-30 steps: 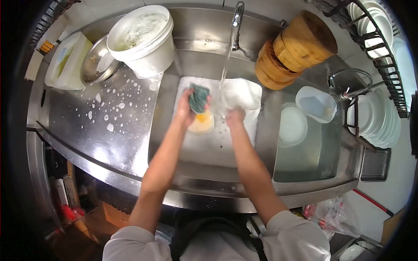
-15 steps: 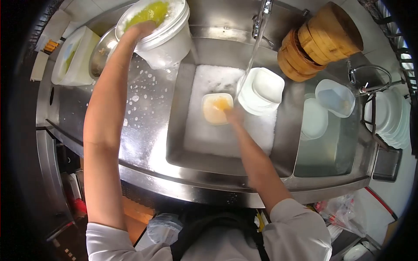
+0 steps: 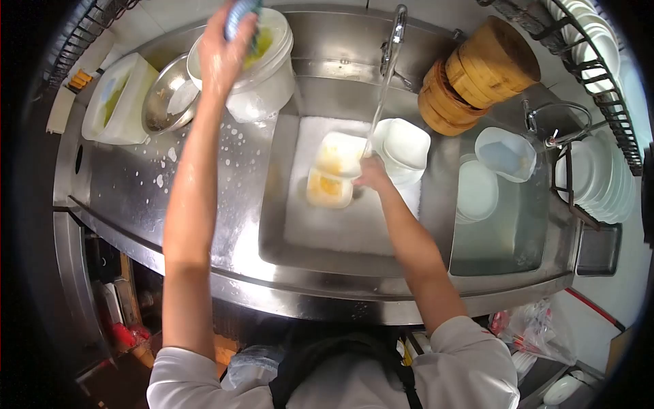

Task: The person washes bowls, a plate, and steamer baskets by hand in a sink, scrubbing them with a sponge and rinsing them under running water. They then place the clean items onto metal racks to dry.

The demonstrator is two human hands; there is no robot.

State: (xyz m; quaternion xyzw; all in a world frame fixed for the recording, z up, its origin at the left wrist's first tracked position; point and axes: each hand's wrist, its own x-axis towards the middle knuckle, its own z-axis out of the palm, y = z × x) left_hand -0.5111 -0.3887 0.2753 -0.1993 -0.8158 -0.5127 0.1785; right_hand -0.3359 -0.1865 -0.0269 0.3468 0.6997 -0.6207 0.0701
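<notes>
My left hand (image 3: 223, 58) is raised over a white bucket (image 3: 262, 95) with yellow-green contents, its fingers closed around a blue, striped scrubbing pad (image 3: 242, 15). In the sink (image 3: 272, 232), my right hand (image 3: 373, 174) grips the lower right corner of a white square dish (image 3: 344, 148) with yellow-orange residue. A second square dish (image 3: 329, 190), stained orange inside, lies just below it in the suds. Stacked white containers (image 3: 407, 144) stand right of the hand. Water runs from the tap (image 3: 394, 41) down beside the dish.
Bamboo steamers (image 3: 490, 61) are piled behind the sink's right side. A second basin (image 3: 511, 232) holds water and pale dishes. White plates (image 3: 591, 174) stand in a rack at right. A metal bowl (image 3: 160, 109) and a plastic tub (image 3: 112, 102) sit at left.
My left hand has come up out of the bucket, now with the blue pad. Two separate dishes now show in the sink where one showed before. The camera view has shifted slightly.
</notes>
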